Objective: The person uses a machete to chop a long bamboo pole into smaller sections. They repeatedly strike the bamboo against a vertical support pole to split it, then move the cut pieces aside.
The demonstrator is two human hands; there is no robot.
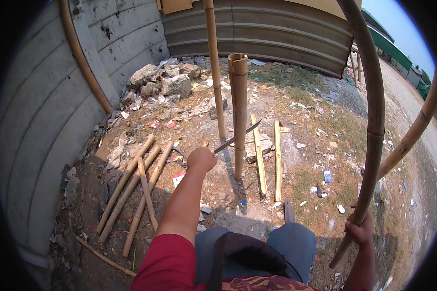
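My left hand [202,159] is stretched forward and closed round the handle of a machete [224,146]. Its dark blade slants up to the right, at the upright split bamboo post [240,97]; whether it touches the post I cannot tell. That post has a jagged, open top and a crack down its side. On the right, my right hand [359,230] is wrapped round the lower part of a long bamboo pole [375,131], which rises past the top of the view. Two split bamboo strips [278,162] lie on the ground just right of the post.
Several cut bamboo poles [131,189] lie at left. A thinner upright pole [212,53] stands behind the post. Broken rocks [176,86] are heaped before the concrete wall [39,106] and metal fence [257,31]. Another bamboo pole [412,136] leans at right. Litter covers the ground.
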